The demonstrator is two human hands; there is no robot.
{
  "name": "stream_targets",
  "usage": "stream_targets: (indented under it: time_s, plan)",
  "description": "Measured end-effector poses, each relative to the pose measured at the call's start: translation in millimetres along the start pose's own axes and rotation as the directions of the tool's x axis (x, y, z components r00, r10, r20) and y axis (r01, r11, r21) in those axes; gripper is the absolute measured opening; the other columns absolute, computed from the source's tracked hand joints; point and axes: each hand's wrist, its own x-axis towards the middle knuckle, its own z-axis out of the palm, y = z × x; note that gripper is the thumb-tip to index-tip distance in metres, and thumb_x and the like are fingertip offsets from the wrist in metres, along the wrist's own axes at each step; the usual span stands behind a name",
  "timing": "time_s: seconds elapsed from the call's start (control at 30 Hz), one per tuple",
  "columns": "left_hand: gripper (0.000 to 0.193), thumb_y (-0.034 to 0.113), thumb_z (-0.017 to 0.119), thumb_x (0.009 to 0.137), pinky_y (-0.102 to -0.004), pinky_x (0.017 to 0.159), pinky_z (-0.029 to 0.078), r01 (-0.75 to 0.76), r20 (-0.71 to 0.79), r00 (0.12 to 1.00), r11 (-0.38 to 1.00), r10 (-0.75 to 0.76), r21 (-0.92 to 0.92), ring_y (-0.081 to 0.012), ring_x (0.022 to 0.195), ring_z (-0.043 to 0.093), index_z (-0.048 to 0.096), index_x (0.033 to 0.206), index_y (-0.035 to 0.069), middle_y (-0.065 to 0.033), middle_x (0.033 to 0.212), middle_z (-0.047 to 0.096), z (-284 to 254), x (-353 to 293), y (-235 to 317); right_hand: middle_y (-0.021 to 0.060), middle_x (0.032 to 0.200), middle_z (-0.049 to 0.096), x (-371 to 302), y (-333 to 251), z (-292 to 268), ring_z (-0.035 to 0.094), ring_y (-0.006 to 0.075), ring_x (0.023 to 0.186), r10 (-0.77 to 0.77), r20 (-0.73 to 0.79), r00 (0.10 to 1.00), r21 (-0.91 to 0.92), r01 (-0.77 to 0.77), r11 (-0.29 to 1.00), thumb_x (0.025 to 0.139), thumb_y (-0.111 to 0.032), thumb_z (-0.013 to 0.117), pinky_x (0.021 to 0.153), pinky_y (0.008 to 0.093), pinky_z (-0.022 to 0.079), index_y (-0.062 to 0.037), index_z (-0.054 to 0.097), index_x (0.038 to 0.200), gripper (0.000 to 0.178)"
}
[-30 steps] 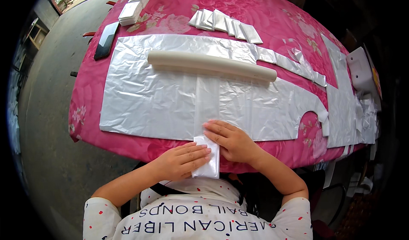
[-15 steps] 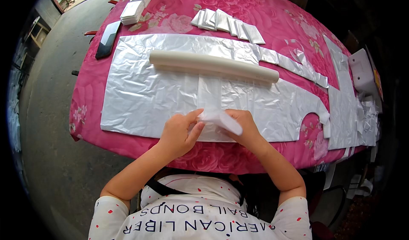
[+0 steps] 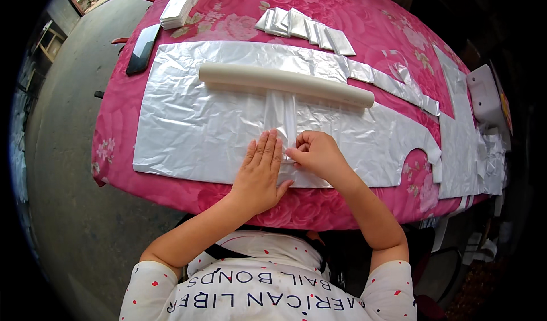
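A stack of thin, silvery-white plastic sheets cut like disposable aprons (image 3: 188,121) lies flat in front of me. Across its far part rests a long cream tube (image 3: 285,84). From under the tube a narrow folded plastic strip (image 3: 275,111) runs toward me. My left hand (image 3: 259,170) presses flat beside the strip's near end, fingers stretched out together and thumb apart. Close by on the right, my right hand (image 3: 313,157) is closed, thumb and forefinger pinching the strip's right edge. The part of the strip beneath my fingers is hidden.
Small folded plastic packets (image 3: 307,29) lie in an overlapping row beyond the sheets. A stack of white packets (image 3: 176,12) and a dark phone (image 3: 143,48) are at the far left. More plastic sheeting (image 3: 456,156) and a white plastic container (image 3: 484,96) sit at the right edge of the pink flowered tablecloth (image 3: 228,22).
The blurred white piece that was raised between my hands is no longer held up. My left hand has flattened onto the plastic, and my right hand has moved slightly left and away from me.
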Motion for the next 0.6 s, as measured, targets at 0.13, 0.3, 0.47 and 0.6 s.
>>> stream_targets:
  time_s: [0.13, 0.3, 0.47, 0.6]
  plan:
    - [0.075, 0.039, 0.056, 0.08, -0.0427, 0.109, 0.017, -0.017, -0.023, 1.0, 1.0, 0.016, -0.012, -0.0342, 0.134, 0.023, 0.031, 0.132, -0.009, -0.0251, 0.141, 0.026, -4, 2, -4, 0.0149, 0.099, 0.06, -13, 4, 10, 0.058, 0.0233, 0.095, -0.467, -0.229, 0.854, -0.457, 0.329, 0.826, 0.072, -0.016, 0.07, 0.08, 0.0344, 0.046, 0.0002, 0.055, 0.109, 0.043]
    - [0.066, 0.022, 0.061, 0.071, -0.0408, 0.102, 0.031, -0.078, -0.126, 0.99, 0.994, 0.068, -0.071, -0.0329, 0.123, 0.04, 0.04, 0.125, -0.01, -0.0238, 0.131, 0.041, -13, 10, -11, 0.0134, 0.13, 0.045, 2, 19, -4, 0.041, 0.0283, 0.121, -0.742, 0.163, 0.651, -0.695, 0.609, 0.382, 0.068, -0.018, 0.072, 0.101, 0.0393, 0.035, -0.0046, 0.045, 0.127, 0.066]
    - [0.054, 0.011, 0.059, 0.067, -0.0381, 0.095, 0.038, -0.143, -0.12, 0.981, 0.988, 0.149, 0.063, -0.0301, 0.116, 0.047, 0.048, 0.117, -0.009, -0.0218, 0.124, 0.049, -17, 16, -21, 0.0119, 0.129, 0.048, 15, 19, -17, 0.043, 0.0275, 0.122, -0.714, 0.243, 0.656, -0.568, 0.694, 0.444, 0.07, -0.011, 0.067, 0.1, 0.0376, 0.038, -0.0048, 0.049, 0.125, 0.058]
    - [0.043, 0.005, 0.057, 0.069, -0.0364, 0.091, 0.041, -0.244, -0.18, 0.949, 0.965, 0.259, 0.099, -0.0267, 0.108, 0.054, 0.053, 0.111, -0.006, -0.0175, 0.117, 0.055, -15, 21, -32, 0.0109, 0.121, 0.054, 14, 16, -19, 0.049, 0.0281, 0.114, -0.749, 0.189, 0.636, -0.538, 0.705, 0.463, 0.068, 0.0, 0.061, 0.094, 0.0369, 0.042, -0.0037, 0.056, 0.114, 0.046]
